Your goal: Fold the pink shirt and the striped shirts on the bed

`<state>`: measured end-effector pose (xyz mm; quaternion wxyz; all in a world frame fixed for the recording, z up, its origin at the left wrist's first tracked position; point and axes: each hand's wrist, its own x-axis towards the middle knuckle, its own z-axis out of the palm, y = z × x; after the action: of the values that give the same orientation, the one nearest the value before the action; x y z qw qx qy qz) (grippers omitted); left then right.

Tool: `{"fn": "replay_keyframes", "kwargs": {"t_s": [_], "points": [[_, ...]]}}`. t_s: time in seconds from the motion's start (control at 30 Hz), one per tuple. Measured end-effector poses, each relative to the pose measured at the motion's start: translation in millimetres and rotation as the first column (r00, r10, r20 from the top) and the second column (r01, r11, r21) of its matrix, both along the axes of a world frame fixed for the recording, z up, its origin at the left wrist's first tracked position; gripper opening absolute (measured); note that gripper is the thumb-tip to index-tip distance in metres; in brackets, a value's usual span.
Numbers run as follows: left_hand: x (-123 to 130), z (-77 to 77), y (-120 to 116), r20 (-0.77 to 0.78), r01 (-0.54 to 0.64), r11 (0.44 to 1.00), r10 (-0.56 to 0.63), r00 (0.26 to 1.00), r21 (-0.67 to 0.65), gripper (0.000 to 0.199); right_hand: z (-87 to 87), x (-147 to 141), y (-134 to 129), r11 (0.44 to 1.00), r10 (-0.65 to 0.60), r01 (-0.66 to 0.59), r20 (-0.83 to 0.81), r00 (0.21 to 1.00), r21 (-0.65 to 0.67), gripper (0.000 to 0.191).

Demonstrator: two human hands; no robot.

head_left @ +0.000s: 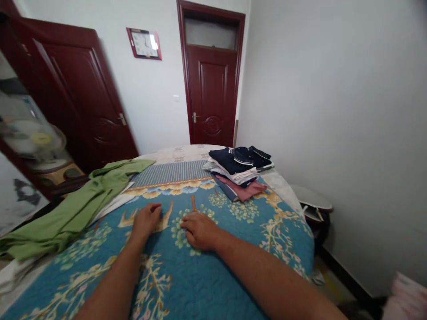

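Note:
My left hand (147, 221) is just above the blue-green quilted cover (200, 284) with its flower and bird pattern. Its fingers are loosely bent and point to the right, and I see nothing in them. To its right, my right hand (201, 231) is low over the cover with the palm down, fingers slightly curled and parted, holding nothing visible. A gap separates the two hands. Beyond the right hand stands a stack of folded clothes: a dark navy collared shirt (240, 159) on top, paler pieces beneath, and a dusty-pink garment (248, 190) near the bottom.
A green garment (63, 213) lies spread along the left side, over something white. The cover lies on a rounded table or bed with a pale patterned cloth (173, 153). A round-topped stool (312, 198) stands by the right wall. Dark red doors (215, 89) and a wall clock (145, 43) are behind.

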<state>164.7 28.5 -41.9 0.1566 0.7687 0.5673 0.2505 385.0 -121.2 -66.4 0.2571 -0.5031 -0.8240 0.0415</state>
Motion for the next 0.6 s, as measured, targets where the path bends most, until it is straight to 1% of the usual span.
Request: {"fn": "replay_keyframes", "kwargs": {"t_s": [0.07, 0.1, 0.17, 0.23, 0.3, 0.33, 0.37, 0.4, 0.43, 0.47, 0.53, 0.57, 0.6], "points": [[28.5, -6.9, -8.8, -0.036, 0.042, 0.999, -0.041, 0.998, 0.011, 0.040, 4.3, 9.0, -1.4, 0.999, -0.016, 0.016, 0.002, 1.000, -0.040, 0.027], [37.7, -9.7, -12.5, -0.069, 0.078, 0.997, -0.076, 0.995, 0.028, 0.039, 6.8, 12.9, -1.4, 0.997, -0.040, 0.039, -0.006, 0.999, -0.060, 0.025], [45.9, -13.8, -16.7, -0.111, 0.173, 0.983, -0.166, 0.980, 0.059, 0.039, 12.7, 20.6, 0.2, 0.992, -0.111, 0.108, -0.056, 0.992, -0.062, 0.024], [43.9, -15.7, -16.4, -0.103, 0.230, 0.971, -0.223, 0.969, 0.064, 0.041, 20.4, 30.6, 3.0, 0.983, -0.180, 0.183, -0.152, 0.972, 0.008, 0.028], [38.2, -15.9, -13.8, -0.081, 0.212, 0.976, -0.208, 0.975, 0.054, 0.045, 30.7, 46.0, 5.0, 0.953, -0.222, 0.266, -0.272, 0.937, 0.141, 0.033], [35.8, -15.6, -12.6, -0.076, 0.203, 0.978, -0.199, 0.977, 0.047, 0.046, 36.8, 56.4, 4.8, 0.924, -0.233, 0.314, -0.333, 0.914, 0.217, 0.035], [34.3, -15.3, -11.7, -0.074, 0.200, 0.979, -0.197, 0.978, 0.045, 0.046, 43.3, 68.6, 3.5, 0.882, -0.246, 0.373, -0.393, 0.886, 0.287, 0.036], [33.7, -15.1, -11.3, -0.075, 0.202, 0.978, -0.199, 0.977, 0.044, 0.045, 50.1, 82.6, 1.1, 0.829, -0.266, 0.442, -0.455, 0.850, 0.342, 0.037], [34.0, -15.1, -11.2, -0.078, 0.207, 0.978, -0.203, 0.976, 0.041, 0.044, 56.7, 97.9, -2.4, 0.769, -0.292, 0.518, -0.515, 0.805, 0.374, 0.037], [34.8, -15.2, -11.3, -0.082, 0.210, 0.977, -0.207, 0.975, 0.038, 0.044, 62.7, 114.2, -6.7, 0.704, -0.328, 0.601, -0.578, 0.748, 0.378, 0.037], [37.0, -16.0, -11.6, -0.092, 0.207, 0.978, -0.204, 0.975, 0.032, 0.044, 71.6, 148.4, -16.0, 0.563, -0.401, 0.762, -0.702, 0.589, 0.319, 0.039], [37.9, -16.4, -11.6, -0.099, 0.205, 0.978, -0.201, 0.975, 0.032, 0.044, 73.9, 165.5, -20.2, 0.500, -0.430, 0.823, -0.747, 0.507, 0.271, 0.040], [38.6, -16.8, -11.6, -0.104, 0.202, 0.979, -0.198, 0.975, 0.032, 0.044, 74.7, 182.1, -23.7, 0.449, -0.458, 0.864, -0.771, 0.441, 0.227, 0.041]]}}
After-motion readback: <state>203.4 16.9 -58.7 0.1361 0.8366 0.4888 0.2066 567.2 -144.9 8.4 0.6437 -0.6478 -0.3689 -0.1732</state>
